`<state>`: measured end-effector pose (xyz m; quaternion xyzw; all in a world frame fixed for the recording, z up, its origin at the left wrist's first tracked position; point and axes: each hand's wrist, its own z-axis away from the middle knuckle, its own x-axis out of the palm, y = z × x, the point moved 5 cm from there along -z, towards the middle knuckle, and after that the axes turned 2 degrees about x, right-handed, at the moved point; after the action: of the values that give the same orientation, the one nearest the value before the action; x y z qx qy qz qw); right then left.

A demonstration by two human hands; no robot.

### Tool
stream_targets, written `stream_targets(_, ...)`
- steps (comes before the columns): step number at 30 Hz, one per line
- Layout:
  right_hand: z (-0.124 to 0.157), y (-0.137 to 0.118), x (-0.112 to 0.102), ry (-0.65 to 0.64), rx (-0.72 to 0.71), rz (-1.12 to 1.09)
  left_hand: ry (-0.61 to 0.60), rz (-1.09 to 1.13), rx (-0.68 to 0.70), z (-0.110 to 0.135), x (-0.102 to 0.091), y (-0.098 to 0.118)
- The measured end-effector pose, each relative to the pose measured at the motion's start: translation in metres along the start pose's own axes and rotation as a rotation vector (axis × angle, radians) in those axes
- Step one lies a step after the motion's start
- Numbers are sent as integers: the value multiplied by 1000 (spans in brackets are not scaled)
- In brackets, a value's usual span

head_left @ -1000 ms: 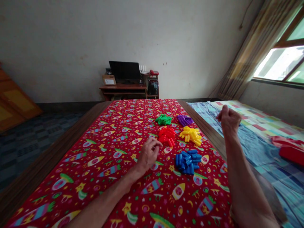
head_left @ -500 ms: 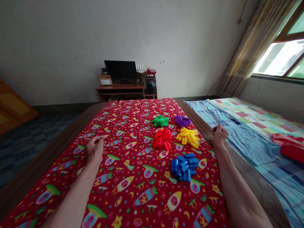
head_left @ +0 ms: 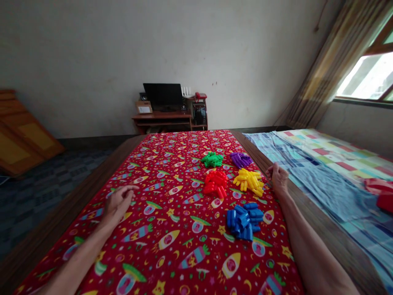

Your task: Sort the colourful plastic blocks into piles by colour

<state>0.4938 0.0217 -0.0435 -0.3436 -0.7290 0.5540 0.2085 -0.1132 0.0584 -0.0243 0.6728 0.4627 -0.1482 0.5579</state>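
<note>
My left hand rests on the left side of the red patterned cloth, fingers loosely stretched, holding nothing. At the table's right edge, my right hand is curled into a loose fist, with nothing visible in it. Nearest to it lies a pile of yellow tube-shaped plastic pieces. Similar pieces lie in separate piles by colour: purple pieces and green pieces farther back, red pieces left of the yellow, and blue pieces closest to me. Neither hand touches a pile.
A bed with checked bedding adjoins the table's right side. Beyond the far end stands a desk with a monitor and a red telephone. A wooden cabinet is at the far left.
The view has shifted slightly, moving the scene right and a little down. My left hand has moved slightly leftward and its fingers are straighter. My right fist is closer to the yellow pile.
</note>
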Motion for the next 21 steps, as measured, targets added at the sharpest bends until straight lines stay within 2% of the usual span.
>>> stream_targets(3,0,6,6,-54,68,-2,-79,199,-106,7,2,-21)
stream_targets(5,0,9,9,-83,111,10,-55,276,-196,8,4,-33)
stream_targets(7,1,10,10,-92,126,27,-34,309,-230,7,6,-39)
stream_targets(14,-1,14,10,-107,112,75,8,464,-226,2,12,-55)
stream_targets(21,-4,19,9,-117,93,72,11,502,-160,-4,14,-63)
